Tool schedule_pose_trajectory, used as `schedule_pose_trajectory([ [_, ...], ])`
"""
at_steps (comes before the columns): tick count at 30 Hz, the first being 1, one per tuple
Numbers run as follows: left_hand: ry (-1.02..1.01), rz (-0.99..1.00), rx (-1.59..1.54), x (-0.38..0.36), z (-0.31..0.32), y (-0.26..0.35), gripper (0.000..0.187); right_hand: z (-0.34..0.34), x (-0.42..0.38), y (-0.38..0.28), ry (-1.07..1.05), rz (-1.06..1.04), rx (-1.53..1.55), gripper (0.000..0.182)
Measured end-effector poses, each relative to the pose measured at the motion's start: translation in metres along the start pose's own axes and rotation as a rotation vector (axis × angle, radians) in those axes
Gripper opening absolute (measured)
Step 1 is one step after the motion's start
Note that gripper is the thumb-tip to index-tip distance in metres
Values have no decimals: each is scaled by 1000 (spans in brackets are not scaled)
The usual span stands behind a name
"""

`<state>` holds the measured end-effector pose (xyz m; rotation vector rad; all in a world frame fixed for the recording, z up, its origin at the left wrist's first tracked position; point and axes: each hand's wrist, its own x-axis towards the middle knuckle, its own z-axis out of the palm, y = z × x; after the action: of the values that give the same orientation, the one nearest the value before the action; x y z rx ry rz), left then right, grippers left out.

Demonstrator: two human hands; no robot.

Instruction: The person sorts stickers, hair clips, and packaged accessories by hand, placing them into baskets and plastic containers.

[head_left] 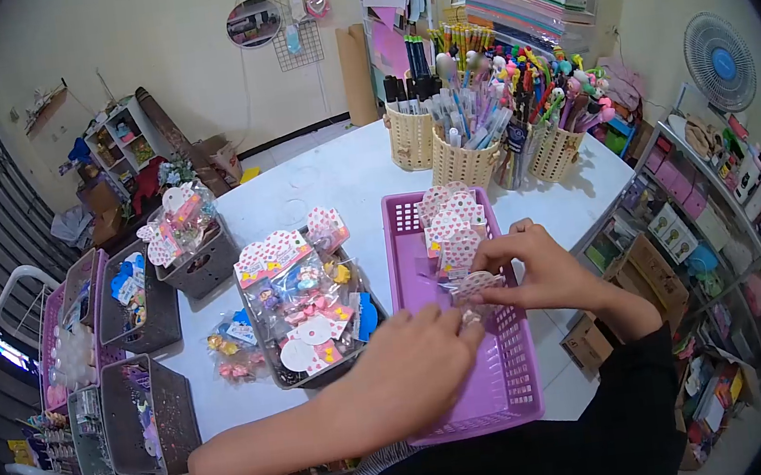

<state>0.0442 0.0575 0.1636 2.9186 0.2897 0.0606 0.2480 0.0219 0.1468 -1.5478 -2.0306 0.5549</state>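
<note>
Over the purple basket [391, 227], both of my hands meet at a small clear packet with a heart-patterned card [478, 283]. My right hand [539, 271] pinches the card end between thumb and finger. My left hand [413, 360] reaches across from the left with its fingers bent at the packet's lower end; its fingertips are partly hidden. Several more packets with pink heart-patterned cards [450, 225] lie overlapping at the basket's far end. Left of the basket stands a dark grey bin [267, 349] filled with packets of small colourful charms.
Loose packets [235, 343] lie beside the grey bin. Further left are more bins, one a dark bin [201, 272] holding carded packets. Woven pen holders [466, 162] crowd the table's back right. A shelf unit [680, 231] and a fan [719, 63] stand at the right.
</note>
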Motion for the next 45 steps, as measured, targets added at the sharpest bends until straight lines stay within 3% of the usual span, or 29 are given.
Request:
schedule_pose_trajectory([
  [1,1,2,-3,5,10,1,38,2,-1,1,-2,3,-2,20],
  [3,30,56,30,15,30,2,43,4,-1,5,121,-84,-347,21],
  [6,102,36,81,23,49,0,46,3,3,2,268,-200,-617,22],
  [10,54,-32,45,31,52,-4,45,-8,24,-12,214,-177,-683,25],
  [12,59,-23,51,33,52,-6,41,-8,45,-24,254,-296,-436,26],
  [13,171,-1,41,33,55,-8,34,-10,57,-35,161,-292,-445,27],
  [16,69,-25,-6,34,52,-7,32,10,100,-45,124,-395,-195,40],
  [20,129,-2,-14,32,54,-6,31,40,152,-46,53,-457,-349,60],
  [23,129,-2,-15,33,56,-4,30,42,179,-59,-398,-405,-268,81],
  [26,181,29,-15,34,64,-2,28,50,201,-55,-558,-583,-154,85],
  [28,40,21,-68,35,62,1,27,47,210,-62,-607,-568,-107,83],
  [36,149,42,-4,32,66,2,24,37,214,-68,-583,-739,57,45],
  [38,136,39,-16,31,65,2,24,30,209,-69,-560,-584,12,36],
  [45,135,22,-35,29,64,3,24,-28,168,-79,-174,-683,-41,31],
])
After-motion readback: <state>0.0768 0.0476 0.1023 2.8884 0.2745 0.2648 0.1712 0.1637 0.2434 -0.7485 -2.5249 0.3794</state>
